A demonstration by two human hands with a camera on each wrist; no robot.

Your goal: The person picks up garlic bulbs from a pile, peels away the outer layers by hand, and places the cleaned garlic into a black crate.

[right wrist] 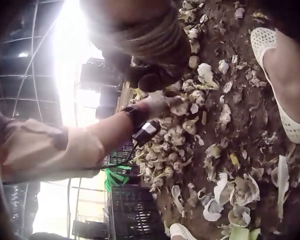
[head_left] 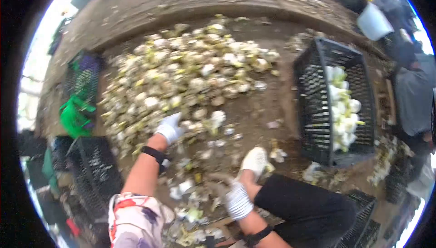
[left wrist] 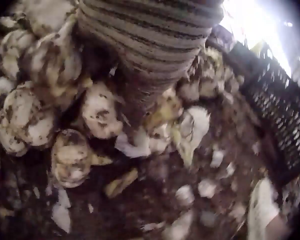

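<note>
Left hand (head_left: pixel 169 129), in a pale glove, is at the near edge of the heap of bulbs (head_left: pixel 181 73). Fingertips are lost behind the striped cuff and among the bulbs; I cannot tell whether I have grasped one. Right hand (head_left: pixel 238 200), also gloved, is low in front of my body, beside my bent knee. In its wrist view the fingers are dark and blurred; cannot tell if they grasp anything.

Progress, judged from the layout: I appear to be cleaning or trimming bulbs by hand. Done: a batch of white bulbs (head_left: pixel 344 112) lies in the black crate (head_left: pixel 313 100) to my right; the far inner wall shows bare, so I take the crate as only part filled. Left: the heap, a broad spread on the soil ahead of me, looks far larger than that batch. Estimate: early to middle stage, most of the work outstanding. Loose peelings (head_left: pixel 193 216) lie on the ground between my shoe (head_left: pixel 255 161) and left arm, consistent with outer layers coming off here.

Appearance: heap bulbs are rounded, cream to dull yellow, layered, flecked brown with soil; a near one (left wrist: pixel 70 157) has a tapering tip. Crate bulbs are brighter and cleaner, some with yellow-green showing. Fine detail is blurred in the head view.
</note>
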